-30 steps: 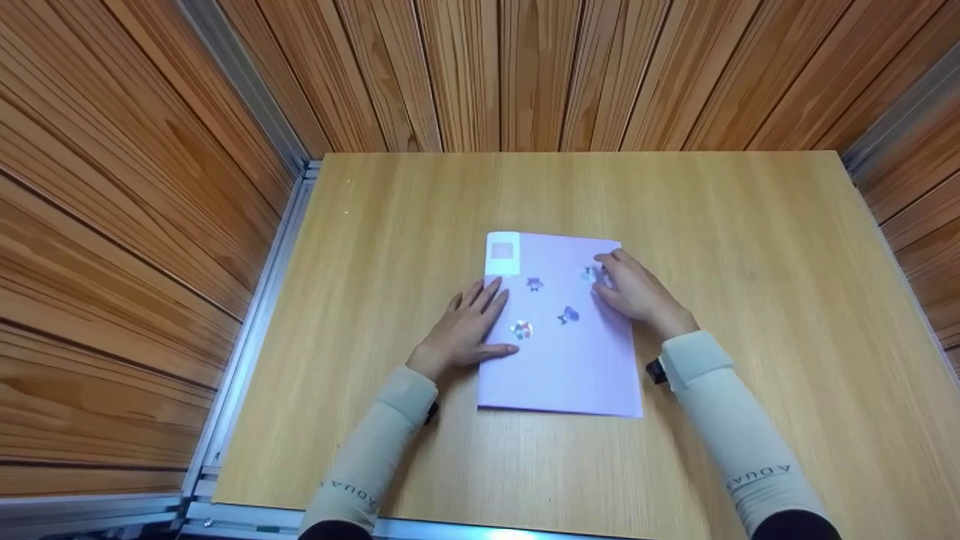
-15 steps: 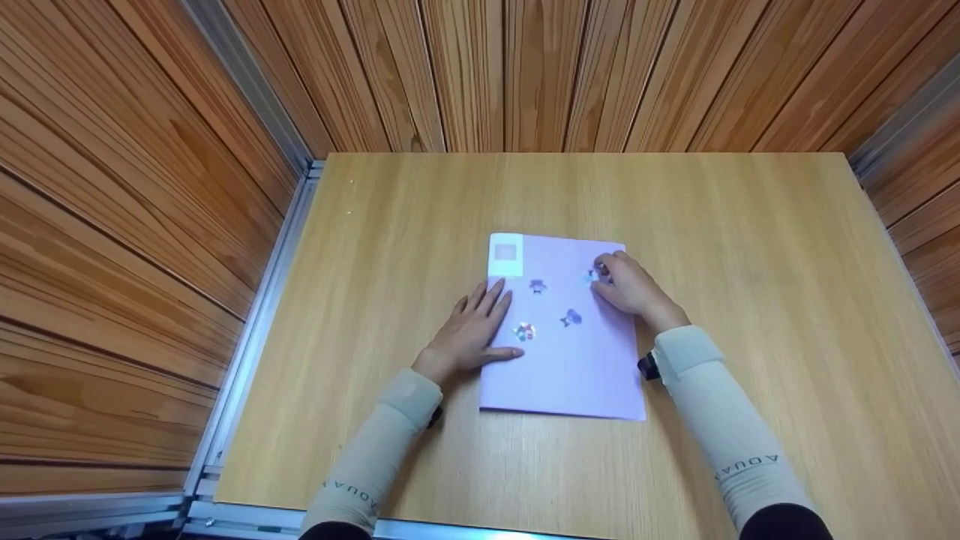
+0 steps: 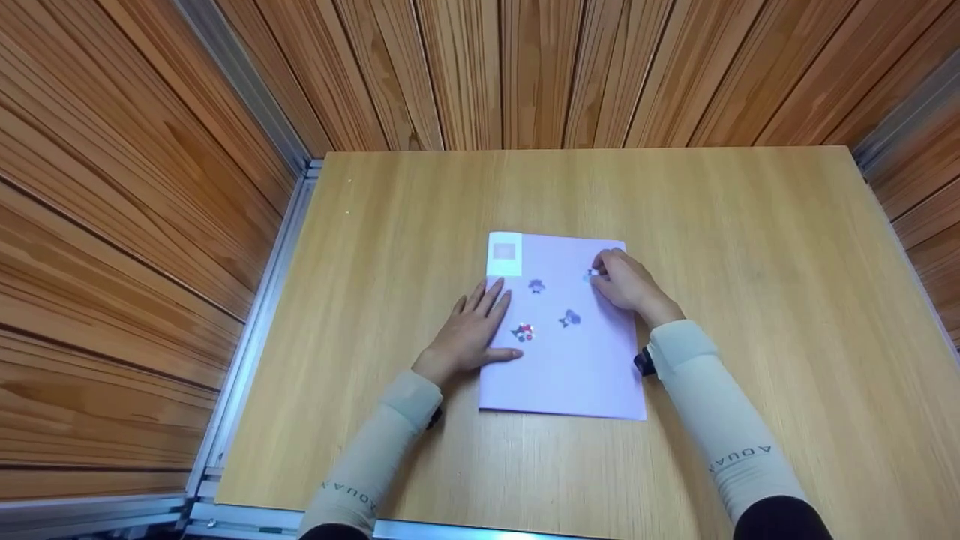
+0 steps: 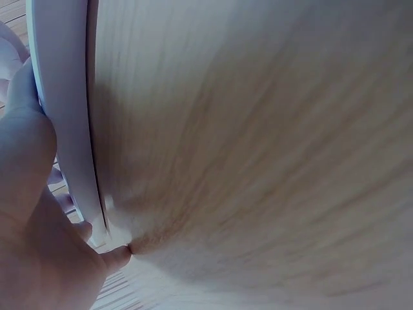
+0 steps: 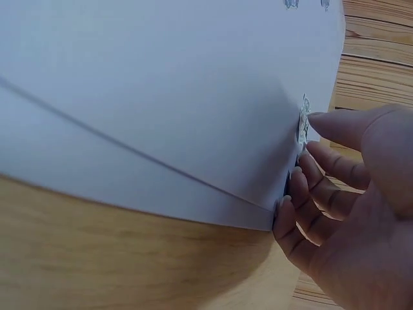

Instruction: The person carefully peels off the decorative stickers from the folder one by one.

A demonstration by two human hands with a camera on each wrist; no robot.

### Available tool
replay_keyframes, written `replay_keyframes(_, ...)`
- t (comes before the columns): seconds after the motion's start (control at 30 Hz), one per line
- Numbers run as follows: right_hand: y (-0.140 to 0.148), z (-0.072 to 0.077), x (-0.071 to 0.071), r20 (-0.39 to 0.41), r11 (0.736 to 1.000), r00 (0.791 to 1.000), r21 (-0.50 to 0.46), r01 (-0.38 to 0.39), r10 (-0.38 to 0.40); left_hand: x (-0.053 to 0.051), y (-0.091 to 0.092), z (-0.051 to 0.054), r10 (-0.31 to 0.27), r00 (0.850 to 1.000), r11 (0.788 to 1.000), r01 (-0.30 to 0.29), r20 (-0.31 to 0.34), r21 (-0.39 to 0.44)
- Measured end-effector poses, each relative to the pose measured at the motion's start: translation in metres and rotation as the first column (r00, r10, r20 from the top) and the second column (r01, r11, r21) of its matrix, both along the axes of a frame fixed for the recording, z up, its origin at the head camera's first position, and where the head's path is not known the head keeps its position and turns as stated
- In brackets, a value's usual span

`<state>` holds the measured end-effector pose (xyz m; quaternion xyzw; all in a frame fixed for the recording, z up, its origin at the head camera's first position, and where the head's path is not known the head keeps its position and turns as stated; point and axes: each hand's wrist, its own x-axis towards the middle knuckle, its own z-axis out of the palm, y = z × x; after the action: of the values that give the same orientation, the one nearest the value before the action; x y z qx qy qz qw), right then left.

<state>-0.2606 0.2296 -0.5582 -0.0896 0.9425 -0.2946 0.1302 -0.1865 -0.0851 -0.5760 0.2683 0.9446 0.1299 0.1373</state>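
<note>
A lilac folder (image 3: 555,375) lies flat on the table, with a white label (image 3: 504,255) at its upper left corner. Several small stickers dot its cover, among them a purple one (image 3: 570,319) and a shiny multicoloured one (image 3: 523,332). My left hand (image 3: 469,334) rests with spread, straight fingers across the folder's left edge. Near the upper right corner, my right hand (image 3: 630,283) has its thumb and bent index finger at a small shiny sticker (image 5: 304,121), pinching at its edges. The other right fingers curl against the cover's edge, and part of that sticker is hidden.
The wooden table (image 3: 405,225) spreads around the folder on all sides. Wood-plank walls (image 3: 465,75) stand at the back and both sides. A metal rail (image 3: 262,300) runs along the table's left edge.
My right thumb and index finger have drawn closer together at the upper right sticker, and the right forearm has shifted slightly left. The left hand stays in place on the folder.
</note>
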Motion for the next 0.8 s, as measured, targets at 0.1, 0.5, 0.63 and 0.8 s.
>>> replay_keyframes(0.1,-0.0014,0.0007,-0.0012,0.015,1.000,1.000,0.018,0.008,-0.008,0.0003,-0.0002,-0.0001,0.002,1.000,1.000,-0.002,0.004,0.005)
replay_keyframes(0.5,-0.0023,0.0022,-0.0050,0.025,0.999,1.000,0.050,0.006,-0.007,0.0010,-0.0005,0.0036,0.005,1.000,1.000,-0.006,0.026,0.012)
replay_keyframes(0.63,-0.0034,0.0028,-0.0057,0.037,0.998,0.999,0.059,0.004,-0.006,0.0013,-0.0008,0.0034,0.011,1.000,1.000,-0.011,0.025,0.008)
replay_keyframes(0.8,-0.0032,0.0039,-0.0056,0.018,0.996,0.999,0.079,-0.027,0.026,0.0016,-0.0013,0.0029,0.000,1.000,1.000,0.000,0.017,0.005)
